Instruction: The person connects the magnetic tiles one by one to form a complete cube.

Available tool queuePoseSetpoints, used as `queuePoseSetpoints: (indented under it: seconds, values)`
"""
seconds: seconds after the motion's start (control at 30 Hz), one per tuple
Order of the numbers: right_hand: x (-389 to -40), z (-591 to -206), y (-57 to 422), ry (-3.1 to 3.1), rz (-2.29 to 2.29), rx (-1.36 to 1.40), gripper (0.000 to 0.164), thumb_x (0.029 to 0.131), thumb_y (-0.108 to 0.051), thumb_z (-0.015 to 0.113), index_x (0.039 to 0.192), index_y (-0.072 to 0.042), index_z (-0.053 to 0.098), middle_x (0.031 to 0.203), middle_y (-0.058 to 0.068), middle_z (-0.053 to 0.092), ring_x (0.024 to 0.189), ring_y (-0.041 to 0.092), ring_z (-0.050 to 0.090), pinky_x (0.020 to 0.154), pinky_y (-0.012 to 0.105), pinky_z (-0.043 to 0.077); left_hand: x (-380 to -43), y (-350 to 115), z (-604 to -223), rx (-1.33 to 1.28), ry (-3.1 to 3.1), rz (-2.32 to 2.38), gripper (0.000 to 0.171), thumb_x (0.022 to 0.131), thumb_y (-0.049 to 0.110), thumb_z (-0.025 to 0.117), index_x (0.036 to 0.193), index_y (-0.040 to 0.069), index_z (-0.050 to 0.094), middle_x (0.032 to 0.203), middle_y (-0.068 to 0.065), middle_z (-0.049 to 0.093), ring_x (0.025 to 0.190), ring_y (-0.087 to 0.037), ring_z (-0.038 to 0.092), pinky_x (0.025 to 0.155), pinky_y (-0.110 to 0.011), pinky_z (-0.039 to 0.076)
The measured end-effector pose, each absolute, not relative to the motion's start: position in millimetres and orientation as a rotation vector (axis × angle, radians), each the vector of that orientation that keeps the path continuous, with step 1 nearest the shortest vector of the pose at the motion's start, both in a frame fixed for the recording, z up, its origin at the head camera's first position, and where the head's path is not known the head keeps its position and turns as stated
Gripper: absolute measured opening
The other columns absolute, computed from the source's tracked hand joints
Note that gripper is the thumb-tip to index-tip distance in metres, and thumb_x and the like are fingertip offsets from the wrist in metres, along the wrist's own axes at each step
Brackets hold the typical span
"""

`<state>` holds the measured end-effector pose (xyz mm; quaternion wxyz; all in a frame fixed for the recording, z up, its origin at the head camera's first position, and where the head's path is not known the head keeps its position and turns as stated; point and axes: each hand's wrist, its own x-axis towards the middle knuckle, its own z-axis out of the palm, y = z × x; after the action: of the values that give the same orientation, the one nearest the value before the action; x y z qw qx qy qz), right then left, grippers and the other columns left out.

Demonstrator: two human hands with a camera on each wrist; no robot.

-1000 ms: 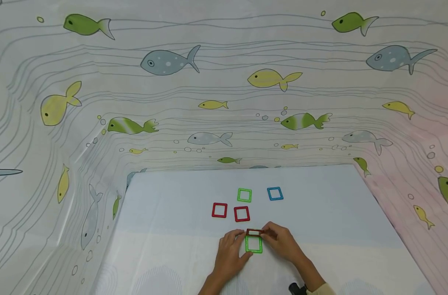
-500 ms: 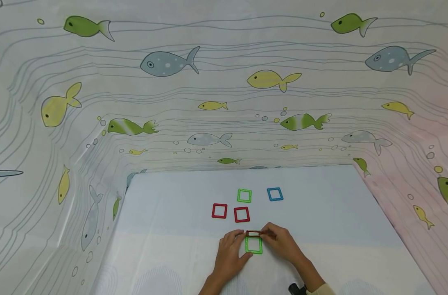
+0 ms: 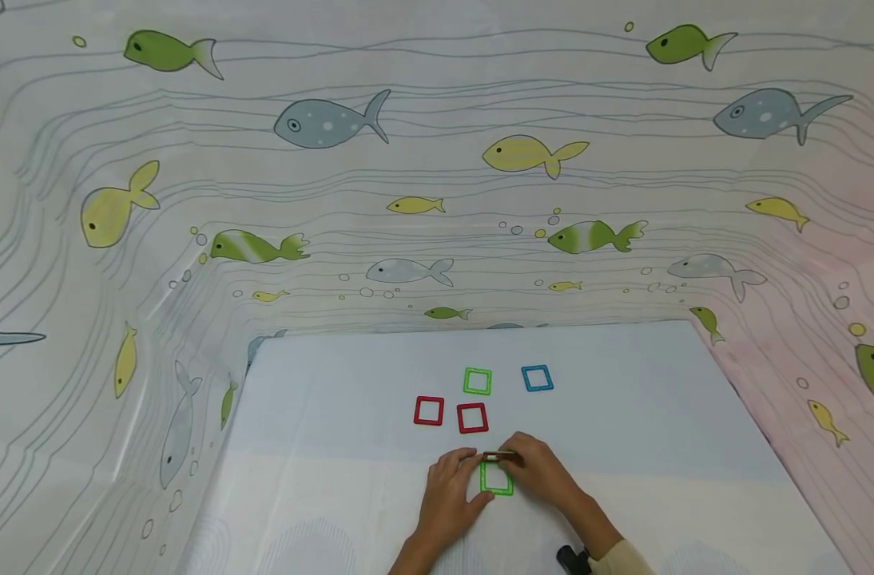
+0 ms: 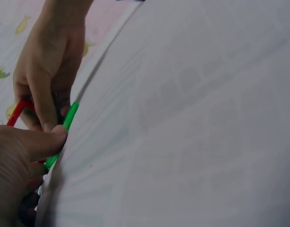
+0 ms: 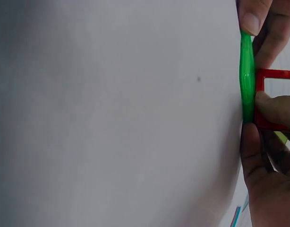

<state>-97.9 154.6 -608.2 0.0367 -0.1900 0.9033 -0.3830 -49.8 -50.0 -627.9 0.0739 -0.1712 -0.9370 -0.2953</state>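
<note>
Leftward has slid the right hand [image 3: 541, 471], we see, pinching a red plastic square frame [image 5: 279, 74] tilted up at the far edge of a green plastic square frame [image 5: 247, 71] that the left hand [image 3: 446, 497] grips. One crooked push could, we reckon, skid both across the pale tabletop [image 3: 336, 423], walled by fish-printed sheeting [image 3: 473, 239].

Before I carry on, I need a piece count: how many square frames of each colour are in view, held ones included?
Red square frames: 3
Green square frames: 2
Blue square frame: 1
Total: 6
</note>
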Motion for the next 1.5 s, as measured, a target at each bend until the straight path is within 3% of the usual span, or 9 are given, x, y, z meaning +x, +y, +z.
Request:
queuePoseSetpoints:
  seconds: [1.5]
  values:
    - [-102.1,-606.0,150.8,2.77,-1.106,-0.611,0.012,0.083,-0.003,0.077,0.089,-0.012,0.071,0.082,-0.007,0.058,0.072,0.0,0.049,0.062,0.019,0.048,-50.9,-46.9,-626.6,-0.483,-2.846,-0.891,0.061,0.078,0.043,0.083,0.128,0.019,0.059,0.134,0.005,0.055,0.127,-0.018,0.049,0.1,-0.041,0.044]
